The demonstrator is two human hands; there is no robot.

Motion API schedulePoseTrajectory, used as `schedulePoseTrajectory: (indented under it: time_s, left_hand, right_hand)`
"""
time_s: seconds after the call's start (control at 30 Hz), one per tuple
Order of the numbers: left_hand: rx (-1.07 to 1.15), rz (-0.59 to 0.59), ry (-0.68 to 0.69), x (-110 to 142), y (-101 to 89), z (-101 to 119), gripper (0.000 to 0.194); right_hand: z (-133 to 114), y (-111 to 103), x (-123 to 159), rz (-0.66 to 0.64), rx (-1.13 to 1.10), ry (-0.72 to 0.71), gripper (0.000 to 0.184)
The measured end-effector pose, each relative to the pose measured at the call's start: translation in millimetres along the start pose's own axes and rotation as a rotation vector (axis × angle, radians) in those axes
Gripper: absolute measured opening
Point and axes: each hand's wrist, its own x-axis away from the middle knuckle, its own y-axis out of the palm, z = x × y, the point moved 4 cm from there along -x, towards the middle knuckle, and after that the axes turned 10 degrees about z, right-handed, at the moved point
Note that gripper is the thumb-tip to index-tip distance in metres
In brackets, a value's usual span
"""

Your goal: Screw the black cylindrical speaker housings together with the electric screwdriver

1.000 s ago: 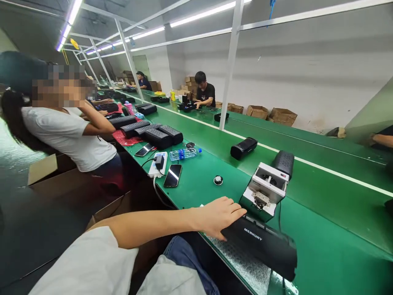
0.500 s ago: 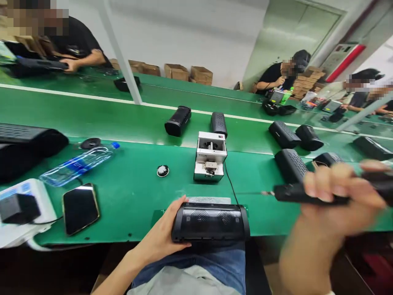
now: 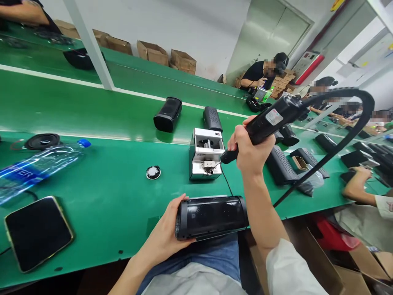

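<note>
My left hand [image 3: 172, 225] grips the left end of a black speaker [image 3: 213, 217], which lies sideways at the table's front edge above my lap. In my right hand [image 3: 253, 149] is a black electric screwdriver [image 3: 274, 119], with a thick cable curving off its rear end. Its thin bit points left and down, at the front outlet of a white screw feeder [image 3: 207, 153]. Whether a screw sits on the tip is too small to tell. The feeder stands just beyond the speaker.
Left of the feeder lies a small round white-and-black part [image 3: 153, 172]. A water bottle [image 3: 43, 168], a phone [image 3: 38, 233] and a round speaker driver [image 3: 42, 141] are farther left. Black speaker housings [image 3: 281, 166] stand right and behind. A co-worker's hand [image 3: 362, 174] is at far right.
My right hand has swung the screwdriver from the right side to the feeder's front. My left hand still holds the speaker, now slightly tilted. The view has turned right.
</note>
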Motion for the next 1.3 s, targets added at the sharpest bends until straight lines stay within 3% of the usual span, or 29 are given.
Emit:
schedulePoseTrajectory:
  time_s: [0.23, 0.43, 0.6, 0.77, 0.93, 1.2, 1.3]
  left_hand:
    - [0.004, -0.007, 0.024, -2, 0.1, 2, 0.121]
    - [0.001, -0.019, 0.033, -2, 0.7, 4, 0.122]
    - [-0.01, -0.022, 0.03, -2, 1.0, 2, 0.121]
    - [0.006, -0.041, 0.071, -3, 1.7, 2, 0.125]
    - [0.013, -0.038, 0.082, -3, 2.7, 5, 0.126]
    - [0.091, -0.019, 0.066, -6, 1.8, 1, 0.128]
    - [0.155, -0.009, 0.062, -2, 5.0, 8, 0.126]
  right_hand:
    - [6, 12, -1, 0.055, 0.065, 0.021, 0.029]
    - [17, 10, 7, -0.029, 0.113, 0.102, 0.035]
    - [-18, 10, 10, -0.062, 0.028, 0.147, 0.033]
    - [-61, 28, 26, -0.108, -0.093, 0.147, 0.023]
    - [-79, 44, 45, -0.143, -0.107, 0.17, 0.02]
    - [-54, 60, 71, -0.298, -0.143, 0.183, 0.02]
    - [-43, 54, 95, -0.368, -0.078, 0.272, 0.021]
